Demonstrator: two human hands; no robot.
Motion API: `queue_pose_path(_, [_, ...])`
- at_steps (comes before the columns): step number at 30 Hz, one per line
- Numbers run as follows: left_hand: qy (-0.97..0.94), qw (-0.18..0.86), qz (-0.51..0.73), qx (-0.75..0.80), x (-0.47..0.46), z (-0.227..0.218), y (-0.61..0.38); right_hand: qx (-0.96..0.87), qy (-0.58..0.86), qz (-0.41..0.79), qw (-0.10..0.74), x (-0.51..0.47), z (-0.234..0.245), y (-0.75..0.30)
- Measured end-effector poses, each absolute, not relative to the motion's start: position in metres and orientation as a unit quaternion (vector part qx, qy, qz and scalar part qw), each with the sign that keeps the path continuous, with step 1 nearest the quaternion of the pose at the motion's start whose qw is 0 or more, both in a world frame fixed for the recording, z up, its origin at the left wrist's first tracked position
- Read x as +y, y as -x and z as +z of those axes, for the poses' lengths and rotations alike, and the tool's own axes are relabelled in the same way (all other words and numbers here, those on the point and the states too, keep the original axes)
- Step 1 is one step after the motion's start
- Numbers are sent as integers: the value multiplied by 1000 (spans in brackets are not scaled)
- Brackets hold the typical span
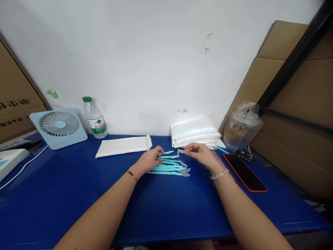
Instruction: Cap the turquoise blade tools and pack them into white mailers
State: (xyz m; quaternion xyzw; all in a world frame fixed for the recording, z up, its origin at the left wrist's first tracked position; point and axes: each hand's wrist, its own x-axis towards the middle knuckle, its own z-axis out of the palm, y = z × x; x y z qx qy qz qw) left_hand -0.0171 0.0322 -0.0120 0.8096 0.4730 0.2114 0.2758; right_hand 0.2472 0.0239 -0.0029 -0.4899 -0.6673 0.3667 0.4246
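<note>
Several thin light-blue plastic sticks with clear caps point(169, 167) lie in a loose pile on the blue table point(78, 187). My left hand point(148, 160) rests on the left side of the pile, fingers curled over the ends of the sticks. My right hand point(199, 153) hovers at the pile's upper right and pinches a small clear cap point(181, 151) between thumb and fingertips. One more blue stick point(168, 152) lies between the two hands.
A flat white mailer bag point(122, 146) lies behind the pile, and a stack of white bags point(195, 133) stands at the wall. A phone point(244, 172), a bagged drink point(241, 130), a water bottle point(95, 118), a small fan point(58, 126) and cardboard boxes point(299, 104) surround the table.
</note>
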Motion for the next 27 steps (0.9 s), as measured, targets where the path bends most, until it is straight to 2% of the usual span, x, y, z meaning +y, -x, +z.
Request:
queue_pose_path(4, [-813, 265, 222, 469, 33, -9, 17, -659, 502, 365, 425, 24, -3, -245])
queue_pose_path(14, [-813, 224, 269, 465, 30, 1, 14, -564, 475, 430, 521, 27, -4, -245])
queue_pose_path(22, [-810, 156, 291, 485, 31, 1, 15, -585, 483, 413, 504, 27, -4, -242])
queue_pose_path(27, [-819, 76, 301, 482, 29, 5, 14, -590, 481, 415, 498, 25, -3, -241])
